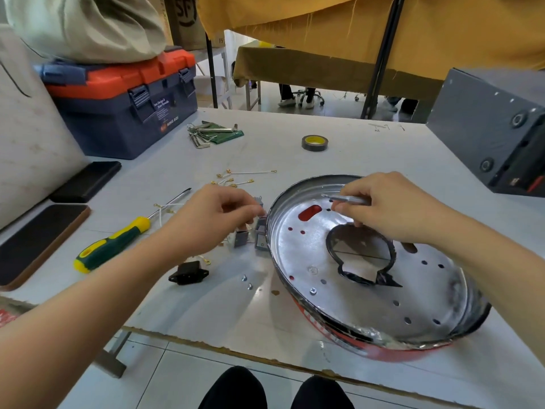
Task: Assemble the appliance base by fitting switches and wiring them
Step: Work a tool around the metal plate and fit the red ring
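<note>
we saw the appliance base [368,278] in shiny, reflective metal, scuffed, with a glossy red outer wall. the screwdriver [115,245] had a smooth yellow-and-green plastic handle and a bright steel shaft. the worktop [230,314] looked matt white, with raw, ragged edges.

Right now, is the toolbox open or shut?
Shut: the toolbox has its orange lid down, front latches lowered, and a pale bag resting on top.

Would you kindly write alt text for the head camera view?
A person's left hand picks at small grey switches beside a round metal appliance base, while the right hand holds a slim metal tool over it. A green-yellow screwdriver lies nearby.
</note>
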Demonstrator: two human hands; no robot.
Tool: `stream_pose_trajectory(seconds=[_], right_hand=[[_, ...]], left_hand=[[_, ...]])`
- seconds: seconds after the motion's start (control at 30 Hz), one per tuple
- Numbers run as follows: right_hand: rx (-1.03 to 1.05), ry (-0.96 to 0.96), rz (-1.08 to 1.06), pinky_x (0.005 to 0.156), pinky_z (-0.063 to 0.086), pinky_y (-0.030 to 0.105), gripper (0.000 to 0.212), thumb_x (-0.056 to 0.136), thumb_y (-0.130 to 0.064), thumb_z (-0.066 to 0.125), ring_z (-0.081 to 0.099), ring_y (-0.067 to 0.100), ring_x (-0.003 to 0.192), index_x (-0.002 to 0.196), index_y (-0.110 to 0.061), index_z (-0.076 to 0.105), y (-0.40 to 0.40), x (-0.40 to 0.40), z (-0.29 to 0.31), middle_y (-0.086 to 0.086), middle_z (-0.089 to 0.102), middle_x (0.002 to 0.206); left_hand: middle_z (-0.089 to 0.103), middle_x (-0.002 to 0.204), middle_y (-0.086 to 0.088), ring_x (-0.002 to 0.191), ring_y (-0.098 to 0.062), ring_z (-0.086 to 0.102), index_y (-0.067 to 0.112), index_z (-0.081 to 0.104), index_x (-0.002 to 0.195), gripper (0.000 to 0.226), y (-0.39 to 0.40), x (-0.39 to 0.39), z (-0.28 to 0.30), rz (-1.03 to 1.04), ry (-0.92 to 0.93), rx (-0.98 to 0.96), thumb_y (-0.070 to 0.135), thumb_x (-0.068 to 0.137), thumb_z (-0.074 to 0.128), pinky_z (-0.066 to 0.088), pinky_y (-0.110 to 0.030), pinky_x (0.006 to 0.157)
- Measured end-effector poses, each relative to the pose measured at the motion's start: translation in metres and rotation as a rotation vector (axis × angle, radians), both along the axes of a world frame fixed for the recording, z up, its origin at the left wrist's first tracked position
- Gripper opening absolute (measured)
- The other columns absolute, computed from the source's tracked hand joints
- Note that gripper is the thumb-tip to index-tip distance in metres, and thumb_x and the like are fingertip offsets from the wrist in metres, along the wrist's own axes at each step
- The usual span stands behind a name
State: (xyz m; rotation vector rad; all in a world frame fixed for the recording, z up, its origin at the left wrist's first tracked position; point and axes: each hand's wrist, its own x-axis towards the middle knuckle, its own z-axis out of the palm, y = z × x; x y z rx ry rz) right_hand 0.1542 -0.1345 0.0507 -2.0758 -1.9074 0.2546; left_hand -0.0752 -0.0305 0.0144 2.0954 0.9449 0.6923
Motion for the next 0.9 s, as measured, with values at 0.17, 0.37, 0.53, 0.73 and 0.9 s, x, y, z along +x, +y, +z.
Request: stream_pose_trajectory(seconds=[0.17, 0.37, 0.53, 0.73, 0.9], right_hand=[[-0.095, -0.147, 0.094, 0.074, 0.049, 0.037, 0.023, 0.097, -0.038, 0.044, 0.057, 0.018, 0.083, 0.093, -0.035, 0.066, 0.002, -0.001, -0.003, -0.007, 0.065, 0.088], [-0.148, -0.238, 0.219, 0.088, 0.048, 0.038, 0.031, 0.096, -0.033, 0.041, 0.053, 0.012, 0.114, 0.120, -0.039, 0.058, -0.003, -0.005, -0.008, -0.022, 0.056, 0.126], [-0.151, -0.243, 0.250, 0.091, 0.047, 0.037, 0.034, 0.096, -0.032, 0.041, 0.050, 0.010, 0.118, 0.124, -0.041, 0.057, -0.002, -0.005, -0.008, -0.025, 0.051, 0.131], [-0.190, -0.234, 0.273, 0.091, 0.046, 0.035, 0.036, 0.094, -0.035, 0.038, 0.048, 0.005, 0.118, 0.123, -0.042, 0.057, -0.003, -0.007, -0.007, -0.030, 0.045, 0.133], [-0.228, -0.197, 0.302, 0.091, 0.045, 0.032, 0.045, 0.086, -0.044, 0.029, 0.048, 0.001, 0.116, 0.122, -0.044, 0.056, -0.006, -0.007, -0.003, -0.034, 0.044, 0.132]], left_hand=[[0.068, 0.072, -0.007, 0.064, -0.011, 0.061, 0.022, 0.073, 0.072, 0.031, 0.011, 0.017, 0.002, 0.067, 0.096, -0.074, 0.049, 0.082, 0.063, 0.051, -0.033, 0.064], [0.068, 0.075, -0.010, 0.068, -0.021, 0.060, 0.019, 0.073, 0.074, 0.036, 0.011, 0.020, 0.004, 0.026, 0.150, -0.091, 0.053, 0.079, 0.061, 0.056, -0.045, 0.073], [0.060, 0.064, -0.008, 0.059, -0.015, 0.049, 0.017, 0.072, 0.074, 0.034, 0.010, 0.022, 0.004, 0.003, 0.137, -0.142, 0.048, 0.080, 0.061, 0.044, -0.034, 0.058], [0.060, 0.062, -0.007, 0.054, -0.008, 0.050, 0.011, 0.072, 0.076, 0.033, 0.009, 0.018, 0.003, -0.062, 0.126, -0.157, 0.042, 0.080, 0.060, 0.043, -0.021, 0.054], [0.059, 0.053, 0.008, 0.049, 0.000, 0.052, 0.021, 0.069, 0.059, 0.026, 0.008, 0.015, 0.008, -0.190, 0.163, -0.247, 0.026, 0.084, 0.063, 0.040, -0.008, 0.049]])
